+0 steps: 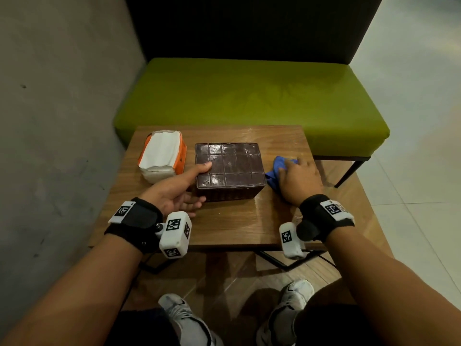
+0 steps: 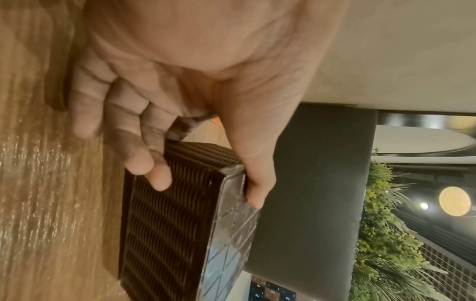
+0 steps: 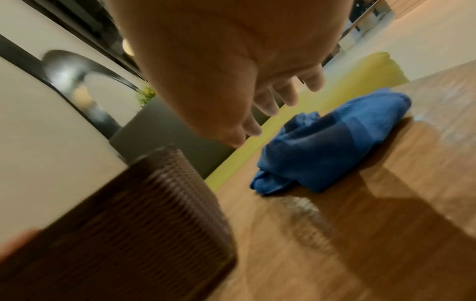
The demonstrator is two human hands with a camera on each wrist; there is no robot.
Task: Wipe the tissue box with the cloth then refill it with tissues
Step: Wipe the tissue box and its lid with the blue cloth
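One tissue box (image 1: 229,168), one tissue pack (image 1: 162,156), one cloth (image 1: 277,168) — one table (image 1: 229,226), two hands.

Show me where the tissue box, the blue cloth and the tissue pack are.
tissue box (image 1: 228,164): head view, middle of its top.
blue cloth (image 3: 332,146): right wrist view, its folded middle.
tissue pack (image 1: 161,152): head view, white tissues on top.

We note the tissue box (image 1: 229,168): glossy dark top of tile-like squares, ribbed woven sides. Cloth (image 3: 332,142): blue, soft, terry-like fabric. Table (image 1: 224,226): wood grain, shiny finish with glare. Tissue pack (image 1: 162,156): white paper in orange plastic wrap. Bench (image 1: 249,101): matt green upholstery.
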